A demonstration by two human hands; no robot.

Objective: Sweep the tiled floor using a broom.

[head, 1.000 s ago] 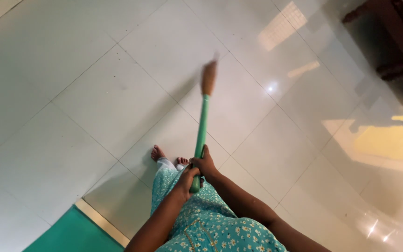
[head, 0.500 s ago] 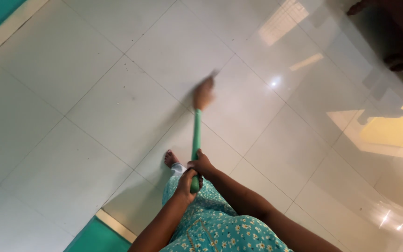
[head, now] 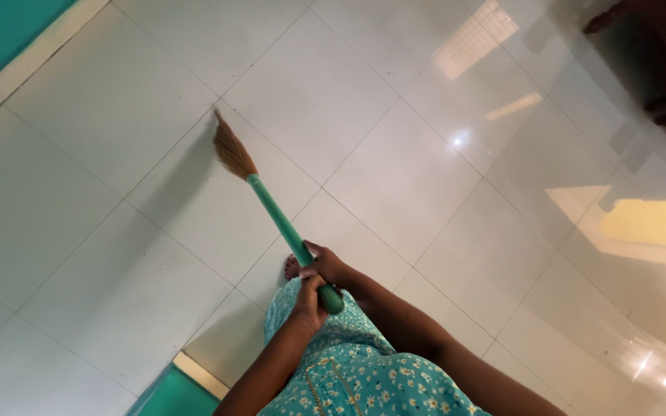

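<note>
I hold a broom with a green handle [head: 279, 222] in both hands. My right hand [head: 325, 264] grips the handle higher up, and my left hand [head: 307, 303] is closed around it just below, near the handle's end. The brown bristle head [head: 231, 151] points up and to the left and touches the glossy white tiled floor [head: 117, 231]. One bare foot [head: 292, 267] shows under the handle, above my teal flowered dress [head: 348, 370].
A teal wall with a pale skirting strip [head: 9, 69] runs along the upper left. A teal patch with a pale edge [head: 186, 377] lies at the bottom. Dark wooden furniture [head: 657, 62] stands at the upper right, with bright window reflections on the tiles.
The broom head swung from straight ahead over to the left across the floor. My hands stayed on the handle, turning it leftward.
</note>
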